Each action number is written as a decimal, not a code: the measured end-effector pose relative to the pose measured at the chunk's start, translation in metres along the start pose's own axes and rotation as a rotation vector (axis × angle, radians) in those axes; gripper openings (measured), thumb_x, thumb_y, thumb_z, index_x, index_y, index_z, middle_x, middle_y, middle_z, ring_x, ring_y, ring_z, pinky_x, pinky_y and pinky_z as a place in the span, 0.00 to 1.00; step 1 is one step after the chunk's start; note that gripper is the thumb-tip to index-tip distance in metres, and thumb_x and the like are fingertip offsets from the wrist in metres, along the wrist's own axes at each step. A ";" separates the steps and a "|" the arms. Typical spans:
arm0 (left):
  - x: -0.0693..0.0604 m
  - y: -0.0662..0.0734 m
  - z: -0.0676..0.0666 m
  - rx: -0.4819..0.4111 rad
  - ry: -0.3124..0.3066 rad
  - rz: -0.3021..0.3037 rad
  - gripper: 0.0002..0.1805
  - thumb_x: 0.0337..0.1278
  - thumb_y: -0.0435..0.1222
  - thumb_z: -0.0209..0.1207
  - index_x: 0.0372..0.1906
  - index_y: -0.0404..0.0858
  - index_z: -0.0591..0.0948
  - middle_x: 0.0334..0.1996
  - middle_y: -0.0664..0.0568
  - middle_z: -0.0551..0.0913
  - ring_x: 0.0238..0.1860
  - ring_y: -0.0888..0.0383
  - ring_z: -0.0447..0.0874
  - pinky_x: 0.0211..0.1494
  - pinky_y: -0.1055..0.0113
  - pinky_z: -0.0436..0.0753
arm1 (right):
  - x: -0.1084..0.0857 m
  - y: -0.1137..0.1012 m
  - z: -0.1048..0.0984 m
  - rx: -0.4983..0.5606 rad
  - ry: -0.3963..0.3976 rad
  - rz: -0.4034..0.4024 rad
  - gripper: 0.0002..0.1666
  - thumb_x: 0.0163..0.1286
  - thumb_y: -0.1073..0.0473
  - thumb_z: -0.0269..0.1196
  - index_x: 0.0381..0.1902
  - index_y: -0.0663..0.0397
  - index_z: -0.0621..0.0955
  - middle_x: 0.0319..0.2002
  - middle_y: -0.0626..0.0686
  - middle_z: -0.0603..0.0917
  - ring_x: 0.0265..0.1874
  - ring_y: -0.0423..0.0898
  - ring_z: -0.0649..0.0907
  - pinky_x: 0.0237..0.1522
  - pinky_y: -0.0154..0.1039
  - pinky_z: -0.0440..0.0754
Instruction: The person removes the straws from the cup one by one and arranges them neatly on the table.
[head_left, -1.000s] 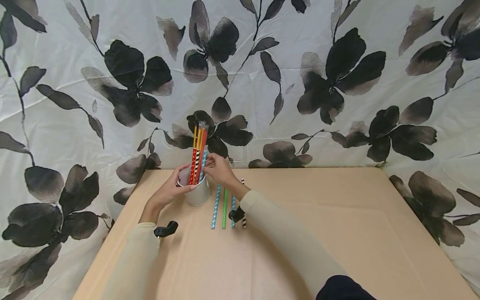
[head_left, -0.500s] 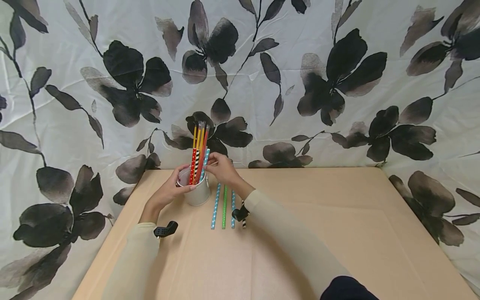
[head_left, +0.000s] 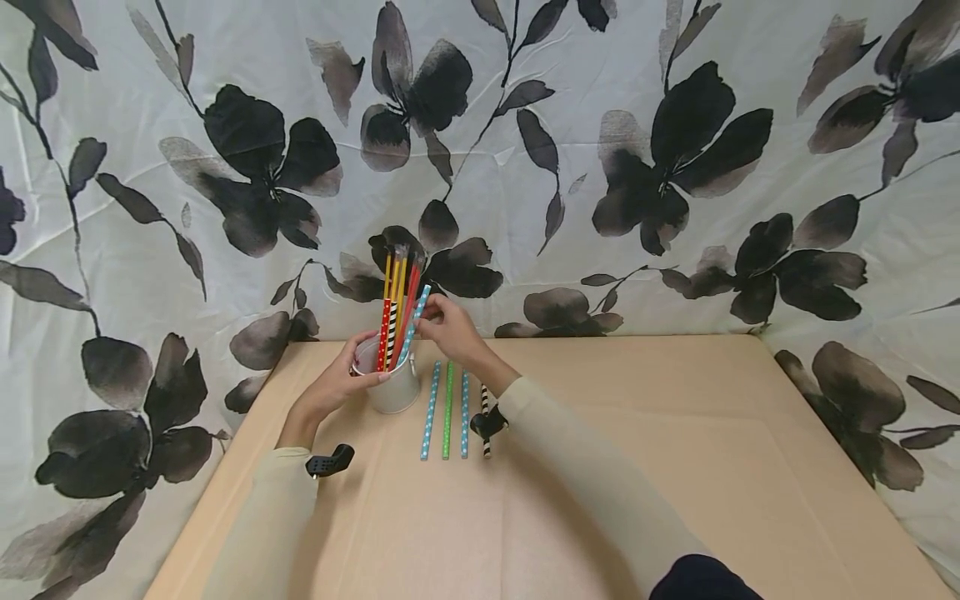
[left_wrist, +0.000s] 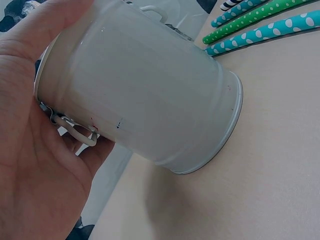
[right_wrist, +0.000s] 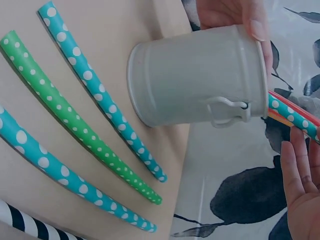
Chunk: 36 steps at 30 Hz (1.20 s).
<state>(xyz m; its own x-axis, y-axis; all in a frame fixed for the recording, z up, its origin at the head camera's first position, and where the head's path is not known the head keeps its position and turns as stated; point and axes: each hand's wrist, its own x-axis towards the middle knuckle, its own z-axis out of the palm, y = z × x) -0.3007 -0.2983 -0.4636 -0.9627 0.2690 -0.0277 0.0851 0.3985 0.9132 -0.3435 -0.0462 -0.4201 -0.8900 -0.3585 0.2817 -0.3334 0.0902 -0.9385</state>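
Observation:
My left hand (head_left: 337, 379) holds a small white metal bucket (head_left: 399, 392) by its rim, thumb on the near side. The bucket's side loops show in the left wrist view. Standing inside it are several slim sticks, among them a red dotted one (head_left: 383, 333), a black-and-white striped one (head_left: 392, 329) and orange and red ones. At the right of the rim, a blue straw with white dots (head_left: 420, 310) leans outward, its lower end hidden in the bucket. My right hand (head_left: 453, 333) pinches this straw near its upper part.
On the tan table (head_left: 637, 442), right of the bucket, lie a blue dotted straw (head_left: 431, 417), a green dotted straw (head_left: 447, 417), another blue dotted straw (head_left: 465, 425) and a black-and-white striped straw (head_left: 487, 448). A floral cloth (head_left: 555, 50) hangs behind the table.
The blue dotted straw in my right hand has risen slightly and tilted to the right, the hand moving up and right with it. My left hand stays on the bucket.

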 end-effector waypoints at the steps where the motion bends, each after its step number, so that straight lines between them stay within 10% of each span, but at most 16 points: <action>1: 0.000 0.000 0.000 0.002 0.002 0.000 0.50 0.63 0.42 0.67 0.81 0.51 0.48 0.78 0.38 0.49 0.77 0.37 0.47 0.74 0.31 0.50 | 0.000 0.000 -0.001 -0.005 0.005 -0.012 0.15 0.74 0.66 0.61 0.56 0.60 0.78 0.47 0.57 0.81 0.41 0.47 0.84 0.46 0.37 0.85; 22: 0.003 -0.005 -0.003 0.034 0.003 0.011 0.51 0.61 0.46 0.68 0.80 0.49 0.49 0.78 0.38 0.49 0.77 0.37 0.45 0.73 0.29 0.51 | 0.005 -0.017 -0.027 0.169 0.058 -0.181 0.22 0.75 0.66 0.61 0.63 0.68 0.74 0.49 0.68 0.83 0.47 0.65 0.85 0.50 0.44 0.86; 29: 0.003 -0.007 -0.005 0.035 -0.005 0.009 0.51 0.62 0.45 0.68 0.81 0.50 0.48 0.79 0.39 0.47 0.78 0.36 0.44 0.73 0.29 0.49 | 0.004 -0.022 -0.038 0.179 0.083 -0.209 0.21 0.75 0.65 0.61 0.63 0.66 0.74 0.46 0.63 0.84 0.40 0.47 0.86 0.50 0.49 0.86; 36: 0.001 -0.008 -0.006 0.045 -0.009 -0.008 0.52 0.61 0.47 0.68 0.81 0.51 0.48 0.79 0.40 0.47 0.78 0.36 0.44 0.73 0.28 0.50 | -0.003 -0.029 -0.051 0.218 0.089 -0.188 0.22 0.75 0.66 0.60 0.64 0.64 0.74 0.48 0.69 0.80 0.43 0.59 0.84 0.51 0.55 0.85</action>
<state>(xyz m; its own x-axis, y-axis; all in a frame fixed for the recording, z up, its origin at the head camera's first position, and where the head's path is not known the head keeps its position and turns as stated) -0.3043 -0.3066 -0.4685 -0.9610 0.2738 -0.0389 0.0891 0.4397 0.8937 -0.3466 -0.0005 -0.3838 -0.8460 -0.2662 0.4620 -0.4287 -0.1756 -0.8862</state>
